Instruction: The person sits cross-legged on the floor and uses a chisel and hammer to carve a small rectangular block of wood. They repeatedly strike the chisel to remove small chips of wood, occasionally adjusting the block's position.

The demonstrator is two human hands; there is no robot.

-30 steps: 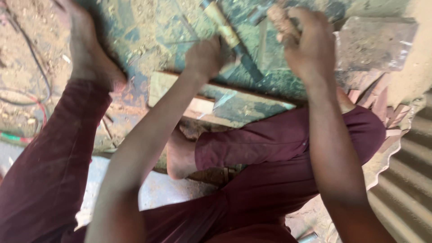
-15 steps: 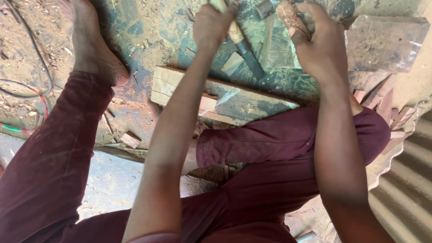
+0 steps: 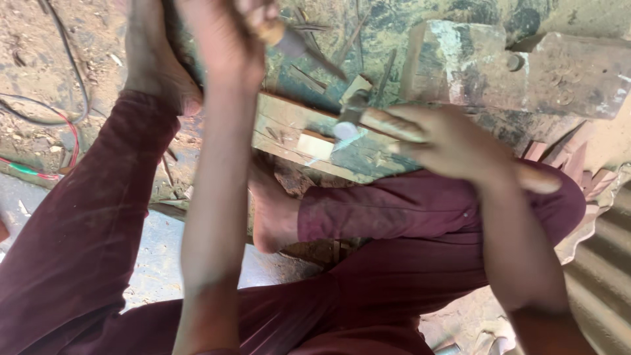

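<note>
My left hand [image 3: 227,36] is closed around a wooden-handled chisel [image 3: 296,45] whose dark blade points down and right toward a green-stained wooden board [image 3: 289,128]. My right hand [image 3: 453,141] grips the wooden handle of a hammer [image 3: 358,118], its metal head hovering just above the board beside a small pale wood block [image 3: 314,146]. I sit on the ground in maroon trousers; one bare foot [image 3: 269,217] is tucked under the board's near edge, the other [image 3: 148,59] rests at the far left.
A large weathered wood block [image 3: 526,69] lies at the upper right. Red, green and black cables [image 3: 46,131] run over the dirt at left. Corrugated metal sheet [image 3: 605,263] lies at the right edge, with reddish wood offcuts [image 3: 578,164] beside my knee.
The view shifted so the board now sits lower. My right hand swung the hammer down and left toward the board. My left hand lifted toward the frame's top with the chisel.
</note>
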